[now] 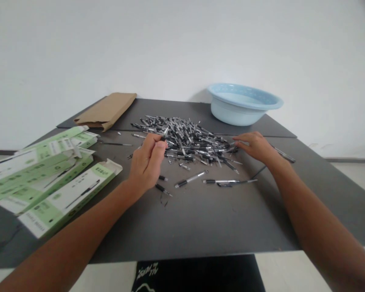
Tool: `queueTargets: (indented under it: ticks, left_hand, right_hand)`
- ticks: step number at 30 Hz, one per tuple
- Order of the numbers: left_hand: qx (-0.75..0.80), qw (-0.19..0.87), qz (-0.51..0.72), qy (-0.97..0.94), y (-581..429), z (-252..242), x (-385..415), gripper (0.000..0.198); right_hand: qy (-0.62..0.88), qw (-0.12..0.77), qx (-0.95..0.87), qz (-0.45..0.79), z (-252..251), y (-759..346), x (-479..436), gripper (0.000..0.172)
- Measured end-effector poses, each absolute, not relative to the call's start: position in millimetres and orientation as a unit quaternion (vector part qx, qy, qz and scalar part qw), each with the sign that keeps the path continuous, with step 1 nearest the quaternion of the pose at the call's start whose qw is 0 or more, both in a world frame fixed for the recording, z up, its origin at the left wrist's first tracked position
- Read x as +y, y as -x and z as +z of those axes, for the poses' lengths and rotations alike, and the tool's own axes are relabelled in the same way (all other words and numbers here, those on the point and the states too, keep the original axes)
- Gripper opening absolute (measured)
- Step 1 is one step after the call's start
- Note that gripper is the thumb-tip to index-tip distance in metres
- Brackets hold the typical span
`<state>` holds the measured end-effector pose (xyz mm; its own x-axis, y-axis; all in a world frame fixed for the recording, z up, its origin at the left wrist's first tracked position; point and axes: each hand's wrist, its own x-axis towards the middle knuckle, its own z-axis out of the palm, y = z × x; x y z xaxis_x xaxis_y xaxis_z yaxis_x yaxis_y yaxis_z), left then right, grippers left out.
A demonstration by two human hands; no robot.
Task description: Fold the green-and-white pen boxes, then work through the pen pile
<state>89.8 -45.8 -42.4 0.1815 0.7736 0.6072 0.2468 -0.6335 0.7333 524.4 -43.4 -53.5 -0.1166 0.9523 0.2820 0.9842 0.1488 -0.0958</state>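
Though the small print on the green-and-white pen boxes [76, 194] is too blurred for me to read from my remote seat, I can make out the pens pictured on them. Next, the left hand [149, 160] is curled closed around a pen [165, 132], its silvery tip upward. Below, white lettering on the black garment [200, 275] includes "ALL". Mid-table lies a heap of clear-barrelled, black-gripped pens [182, 138]. At its right edge, the right hand [254, 147] has half-bent fingers; I cannot tell whether they grip anything.

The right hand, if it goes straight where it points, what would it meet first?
The right hand would probably meet the pile of pens first, at its right edge; whether they touch is unclear.
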Motion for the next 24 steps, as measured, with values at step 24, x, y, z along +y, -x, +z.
queueTargets:
  ticks: [24]
  left_hand:
    - [0.328, 0.236, 0.481, -0.778, -90, -32, -54, 0.024]
  right_hand:
    - [0.698, -0.034, -0.71, 0.093, -34, -518, 30, 0.032]
